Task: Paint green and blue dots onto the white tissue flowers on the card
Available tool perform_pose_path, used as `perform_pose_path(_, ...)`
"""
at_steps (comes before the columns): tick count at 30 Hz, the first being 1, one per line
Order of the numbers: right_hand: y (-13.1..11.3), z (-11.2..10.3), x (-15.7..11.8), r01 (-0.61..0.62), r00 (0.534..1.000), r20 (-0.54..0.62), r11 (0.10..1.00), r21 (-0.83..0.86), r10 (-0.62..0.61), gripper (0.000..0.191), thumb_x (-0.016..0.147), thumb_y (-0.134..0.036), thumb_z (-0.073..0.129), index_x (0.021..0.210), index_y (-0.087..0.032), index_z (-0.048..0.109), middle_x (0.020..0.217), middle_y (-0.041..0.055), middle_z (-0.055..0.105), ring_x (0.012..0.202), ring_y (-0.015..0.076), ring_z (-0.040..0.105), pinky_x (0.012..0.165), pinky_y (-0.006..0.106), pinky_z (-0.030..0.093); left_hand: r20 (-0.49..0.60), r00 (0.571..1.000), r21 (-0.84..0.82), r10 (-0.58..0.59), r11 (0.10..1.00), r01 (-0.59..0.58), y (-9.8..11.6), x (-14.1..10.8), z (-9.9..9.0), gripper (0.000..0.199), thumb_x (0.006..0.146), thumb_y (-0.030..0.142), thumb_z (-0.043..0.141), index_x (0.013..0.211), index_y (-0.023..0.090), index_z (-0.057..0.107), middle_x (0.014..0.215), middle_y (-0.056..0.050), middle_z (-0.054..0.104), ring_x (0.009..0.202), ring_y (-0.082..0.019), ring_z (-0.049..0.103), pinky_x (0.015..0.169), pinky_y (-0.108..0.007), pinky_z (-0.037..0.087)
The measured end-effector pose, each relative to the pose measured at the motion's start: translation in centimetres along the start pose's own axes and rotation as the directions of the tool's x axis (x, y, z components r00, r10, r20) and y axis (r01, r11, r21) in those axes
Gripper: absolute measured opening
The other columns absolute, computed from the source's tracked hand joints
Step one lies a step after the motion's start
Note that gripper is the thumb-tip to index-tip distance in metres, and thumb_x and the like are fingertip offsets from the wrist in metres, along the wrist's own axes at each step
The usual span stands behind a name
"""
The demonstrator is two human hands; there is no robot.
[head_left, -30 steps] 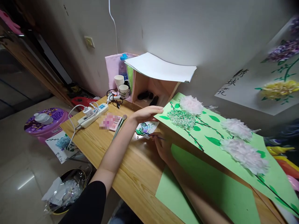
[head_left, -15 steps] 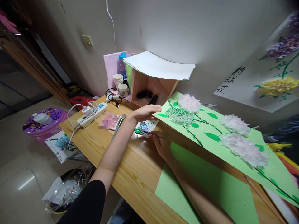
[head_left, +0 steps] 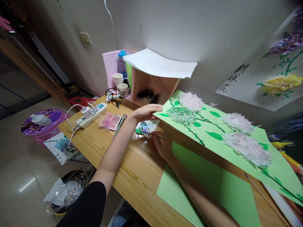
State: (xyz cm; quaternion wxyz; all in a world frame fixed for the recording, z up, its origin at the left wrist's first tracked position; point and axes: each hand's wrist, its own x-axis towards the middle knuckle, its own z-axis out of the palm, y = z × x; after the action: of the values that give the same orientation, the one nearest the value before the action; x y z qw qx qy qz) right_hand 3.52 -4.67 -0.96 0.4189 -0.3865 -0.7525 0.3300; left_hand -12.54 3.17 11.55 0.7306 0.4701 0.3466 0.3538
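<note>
My left hand [head_left: 147,112] grips the left edge of a light green sheet [head_left: 219,151], thumb on top, holding it raised and tilted above the table. Puffy pale pink paper flowers [head_left: 246,147] and painted leaves and stems cover the sheet. One flower head [head_left: 181,116] is dabbed with green. Below the sheet, my right hand [head_left: 163,146] is closed around a thin paintbrush [head_left: 156,136]. The brush's tip is at a paint-smeared white palette [head_left: 145,127], though exact contact is hard to make out. A second green sheet [head_left: 208,186] lies flat under my right forearm.
On the wooden table [head_left: 132,176] are a power strip [head_left: 92,116], a pink makeup palette [head_left: 115,121], a makeup brush [head_left: 121,121] and paper cups [head_left: 117,79]. White paper [head_left: 161,63] tops an open box [head_left: 153,86]. A bin [head_left: 68,192] stands on the floor.
The view has shifted slightly. Both hands keep their holds, the raised sheet stays up, and the brush remains at the paint palette.
</note>
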Motion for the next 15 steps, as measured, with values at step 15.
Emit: perform_pose_path(15, 0.44, -0.11, 0.73, -0.165, 0.985, -0.009, 0.956, 0.244, 0.173, 0.026, 0.098, -0.037, 0.043, 0.098, -0.023, 0.065, 0.095, 0.005, 0.075, 0.084, 0.0201, 0.068, 0.073, 0.034, 0.054, 0.033, 0.999, -0.021, 0.005, 1.0, -0.004, -0.27, 0.22, -0.35, 0.031, 0.071, 0.027, 0.081, 0.098, 0.012, 0.076, 0.092, -0.007, 0.072, 0.076, -0.012, 0.06, 0.06, -0.02, 0.042)
